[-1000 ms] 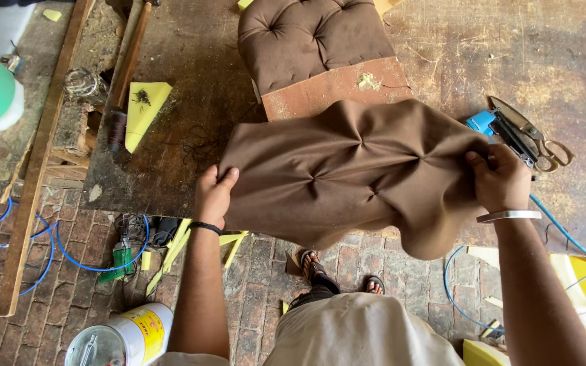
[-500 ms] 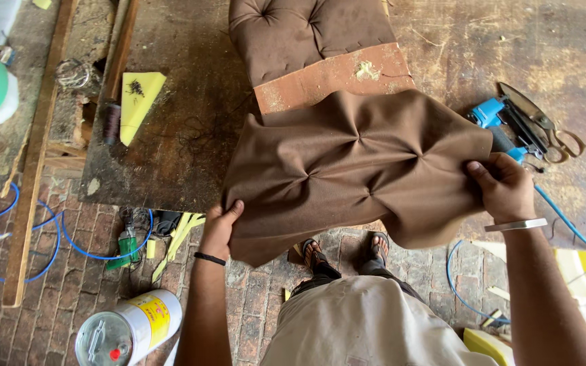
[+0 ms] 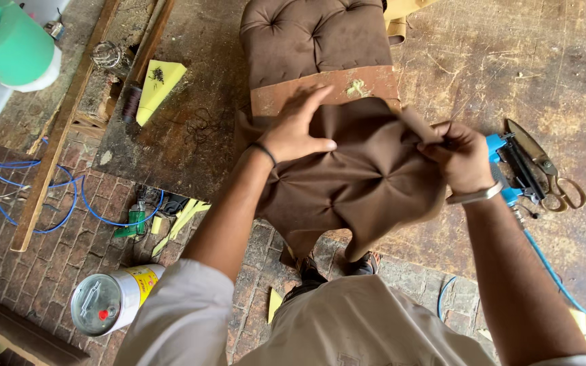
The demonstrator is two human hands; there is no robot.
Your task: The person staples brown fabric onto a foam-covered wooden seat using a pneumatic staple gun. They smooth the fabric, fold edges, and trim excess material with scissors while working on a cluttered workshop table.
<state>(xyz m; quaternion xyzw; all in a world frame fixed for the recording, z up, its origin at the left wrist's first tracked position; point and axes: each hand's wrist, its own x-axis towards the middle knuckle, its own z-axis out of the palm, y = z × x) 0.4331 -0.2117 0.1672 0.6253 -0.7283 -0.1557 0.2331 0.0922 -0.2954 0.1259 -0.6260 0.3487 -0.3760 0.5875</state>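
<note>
A piece of brown tufted fabric (image 3: 354, 183) with pinched folds hangs over the front edge of a worn wooden worktable (image 3: 191, 129). My left hand (image 3: 293, 129) lies flat on its upper left part, fingers spread toward the right. My right hand (image 3: 459, 156) pinches the fabric's upper right corner. Just behind the fabric lies a brown button-tufted cushion (image 3: 313, 34) on a wooden board (image 3: 320, 88) with a bare front strip.
A blue air stapler (image 3: 510, 169) and large scissors (image 3: 547, 169) lie right of my right hand. Yellow foam scraps (image 3: 157, 88), a wooden plank (image 3: 62, 129), blue hose (image 3: 28, 196), a white can (image 3: 113, 298) and a green-and-white container (image 3: 11, 47) lie at left. My feet (image 3: 334, 264) stand on brick floor.
My left hand rose from the fabric's lower left edge onto its top. The fabric bunched together and moved up toward the cushion. My right hand kept its grip on the right corner.
</note>
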